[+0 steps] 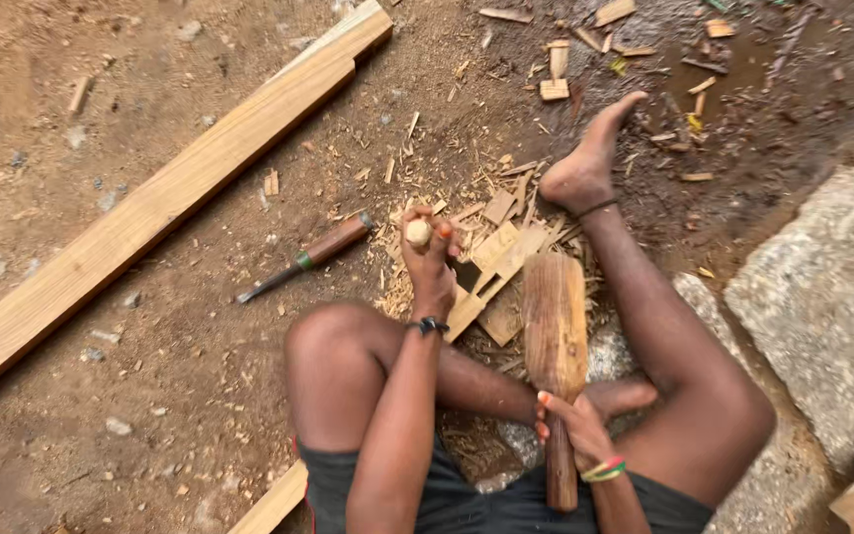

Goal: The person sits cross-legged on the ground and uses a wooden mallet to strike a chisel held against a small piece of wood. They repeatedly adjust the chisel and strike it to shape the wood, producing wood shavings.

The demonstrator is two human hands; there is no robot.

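While I look down from the head camera, I note my left hand (429, 259) wrapped tight around the pale rounded handle of a chisel (417, 233), held upright over a small wooden workpiece (494, 269) on the dirt floor (150, 396). My right hand (573, 423) is clenched on the shaft of a heavy wooden mallet (554, 331), whose thick head lies just beside the workpiece, to its right. I observe chips and shavings (506, 188) scattered around the workpiece and near my bare foot (585, 163). A second chisel (306, 257), brown-handled with a green band, lies on the floor to the left of my left hand, apart from it. A long timber plank (160, 203) lies diagonally, well apart on the left. A grey stone slab (822, 297) sits on the right.
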